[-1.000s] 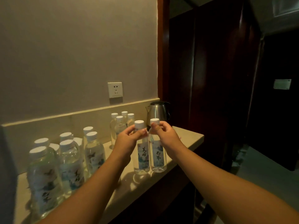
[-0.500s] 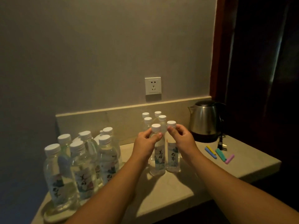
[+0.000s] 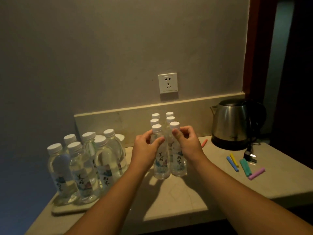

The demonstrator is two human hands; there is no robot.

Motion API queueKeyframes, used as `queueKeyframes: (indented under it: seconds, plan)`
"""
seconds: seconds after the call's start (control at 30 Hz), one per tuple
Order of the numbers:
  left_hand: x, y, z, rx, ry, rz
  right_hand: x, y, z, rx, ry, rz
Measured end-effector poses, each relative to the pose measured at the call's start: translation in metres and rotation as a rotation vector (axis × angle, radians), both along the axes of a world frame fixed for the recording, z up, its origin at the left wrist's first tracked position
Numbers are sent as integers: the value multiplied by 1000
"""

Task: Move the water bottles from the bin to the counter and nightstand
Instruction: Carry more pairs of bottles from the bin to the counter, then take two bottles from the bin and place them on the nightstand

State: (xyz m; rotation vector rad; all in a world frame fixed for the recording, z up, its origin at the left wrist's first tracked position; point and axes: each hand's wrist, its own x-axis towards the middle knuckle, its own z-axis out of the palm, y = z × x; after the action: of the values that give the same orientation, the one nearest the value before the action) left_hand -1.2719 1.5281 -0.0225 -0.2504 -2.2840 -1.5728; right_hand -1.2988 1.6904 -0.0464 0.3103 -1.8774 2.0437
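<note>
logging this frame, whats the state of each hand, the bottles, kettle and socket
left hand: gripping left front bottle neck
right hand: gripping right front bottle neck
both front bottles: upright, capped, on counter
kettle: lid shut, unplugged
socket: empty

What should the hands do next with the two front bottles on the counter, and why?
Probably let go and draw back. The left hand and right hand each pinch the neck of a water bottle, and both bottles appear to stand upright on the counter, side by side in front of four others, so the placing looks done.
</note>
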Motion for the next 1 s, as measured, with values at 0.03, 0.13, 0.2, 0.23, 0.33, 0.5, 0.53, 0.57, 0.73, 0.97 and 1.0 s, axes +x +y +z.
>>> queueKeyframes:
  seconds: [0.03, 0.13, 0.2, 0.23, 0.33, 0.5, 0.53, 0.57, 0.73, 0.97, 1.0]
  plan:
    - [1, 2, -1, -3, 3, 19, 0, 0, 0, -6, -7, -2]
    - [2, 4, -4, 7, 11, 75, -1, 2, -2, -13, -28, -2]
    - [2, 4, -4, -7, 6, 93, 1, 3, -2, 12, -44, 20]
    - [4, 3, -4, -19, 0, 100, 2, 4, -2, 20, -49, 36]
    - [9, 0, 0, 11, -5, 136, 7, 7, 2, -29, -44, 41]
    - [31, -10, 12, 90, 75, 178, 20, 7, 24, -196, 95, -188]
    - [36, -12, 15, 111, 89, 181, 25, 2, 30, -206, 135, -220]
    - [43, -16, 18, 128, 106, 185, 30, -5, 38, -204, 177, -240]
    - [83, -49, 29, 162, 218, 221, 70, -77, 75, -203, 377, -134]
    - [147, -169, 52, 270, 328, 388, 143, -243, 103, -205, 418, 269]
    - [157, -193, 53, 280, 329, 429, 153, -269, 105, -215, 401, 307]
